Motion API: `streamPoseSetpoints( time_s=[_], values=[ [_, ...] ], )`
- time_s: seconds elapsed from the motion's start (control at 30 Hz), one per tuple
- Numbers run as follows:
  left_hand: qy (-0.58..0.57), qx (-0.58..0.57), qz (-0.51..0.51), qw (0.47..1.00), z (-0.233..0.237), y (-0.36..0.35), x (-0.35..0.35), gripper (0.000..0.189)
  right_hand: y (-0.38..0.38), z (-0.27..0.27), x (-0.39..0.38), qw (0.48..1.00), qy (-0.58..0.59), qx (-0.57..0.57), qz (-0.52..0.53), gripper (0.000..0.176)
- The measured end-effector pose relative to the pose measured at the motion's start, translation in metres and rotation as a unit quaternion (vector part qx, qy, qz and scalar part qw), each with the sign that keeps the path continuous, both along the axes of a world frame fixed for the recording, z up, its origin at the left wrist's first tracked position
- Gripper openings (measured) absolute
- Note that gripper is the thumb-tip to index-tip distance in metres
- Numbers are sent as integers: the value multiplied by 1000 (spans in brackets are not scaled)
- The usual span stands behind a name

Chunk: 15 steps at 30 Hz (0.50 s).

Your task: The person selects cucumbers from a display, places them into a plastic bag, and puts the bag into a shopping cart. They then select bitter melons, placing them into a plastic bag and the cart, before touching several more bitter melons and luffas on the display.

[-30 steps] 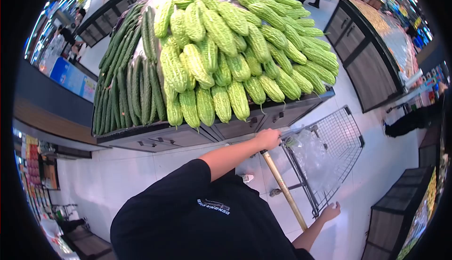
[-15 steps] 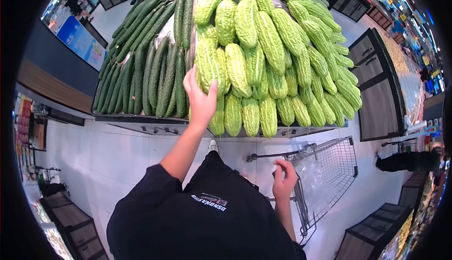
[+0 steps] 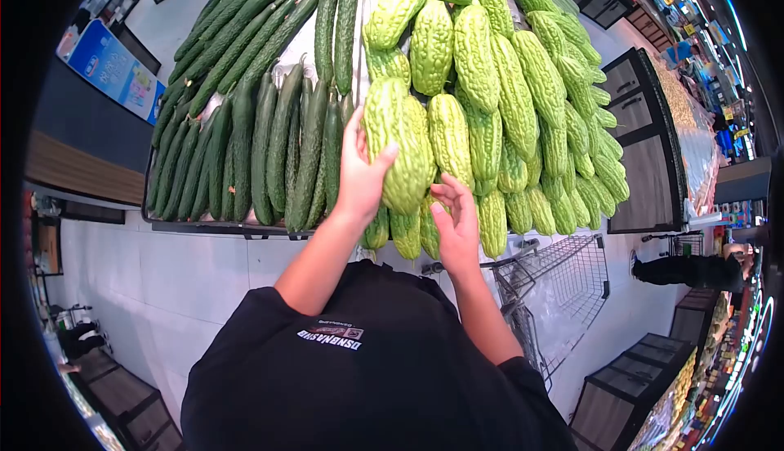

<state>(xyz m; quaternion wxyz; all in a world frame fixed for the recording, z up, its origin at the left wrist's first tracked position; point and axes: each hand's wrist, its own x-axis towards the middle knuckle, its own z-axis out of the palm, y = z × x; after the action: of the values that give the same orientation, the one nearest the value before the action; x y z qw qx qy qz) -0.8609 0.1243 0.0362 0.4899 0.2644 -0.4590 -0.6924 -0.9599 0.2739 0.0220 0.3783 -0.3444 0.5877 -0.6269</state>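
My left hand (image 3: 362, 177) is closed on the left side of a pale green bitter melon (image 3: 398, 145), its thumb lying over the front of the melon. That melon stands at the front left of the piled bitter melons (image 3: 510, 96). Just off its lower right side is my right hand (image 3: 459, 226), with thumb and fingers apart and slightly bent, holding nothing. Left of my left hand lie dark green cucumbers (image 3: 282, 145) in rows.
A wire shopping cart (image 3: 563, 288) with clear plastic inside stands on the floor to the right, below the display. Dark wooden cabinets (image 3: 645, 136) flank the aisle on the right. A blue sign (image 3: 114, 67) is at the left. Another person (image 3: 690, 271) stands at the far right.
My right hand has risen from beside the cart to the front of the bitter melons. My left hand has closed on one melon, which now sits nearer to me. The view has shifted slightly.
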Motion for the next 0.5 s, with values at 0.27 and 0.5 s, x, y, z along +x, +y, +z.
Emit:
streamPoseSetpoints(
  time_s=[0.27,0.5],
  values=[
    [-35,-118,-166,978,-8,35,13,88,2,9,-2,945,-321,-48,31,84],
    [-45,-61,-163,984,-3,26,11,96,-27,11,-4,991,-127,-23,-23,83]
  ],
)
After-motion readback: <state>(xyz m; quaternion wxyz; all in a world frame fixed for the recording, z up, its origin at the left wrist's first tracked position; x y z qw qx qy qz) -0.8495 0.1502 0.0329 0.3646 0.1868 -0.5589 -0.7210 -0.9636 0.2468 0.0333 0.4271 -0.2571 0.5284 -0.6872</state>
